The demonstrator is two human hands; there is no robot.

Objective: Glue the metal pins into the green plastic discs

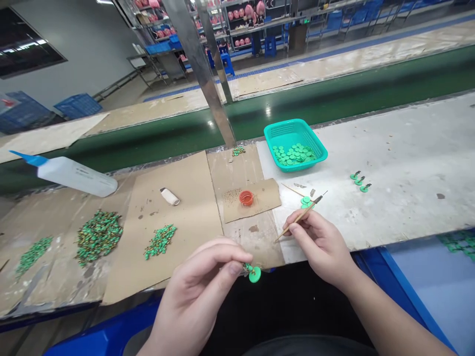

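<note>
1. Left hand (200, 287): closed in a thumb-and-finger pinch on a small round green plastic disc with a short stem (254, 274), the task's piece, held just past the front edge of the surface, probably for a steady, close view.
2. Right hand (319, 242): curled in a pen grip around a thin wooden stick with a dark tip (309, 205), a hold that suits fine, controlled work.
3. Just beyond the right hand, two flat green discs (306, 201) on the pale grey surface (401, 133), with three stemmed green pieces (359, 180) set apart in a short row, perhaps kept separate from the loose stock.
4. Farther back, a teal plastic mesh basket (285, 131) holding many loose flat green discs (295, 154), within easy reach.
5. Near the middle, a small orange cup (246, 198) on a square of brown cardboard (260, 202) speckled with brown grains, the cardboard seemingly there to protect the surface.
6. Toward the left, a large heap of small green-and-brown pieces (98, 236) and a smaller heap (160, 241) on a wider cardboard sheet (174, 262), near a pale rolled object (169, 196) and a white squeeze bottle with a blue nozzle (76, 175), lying on its side.
</note>
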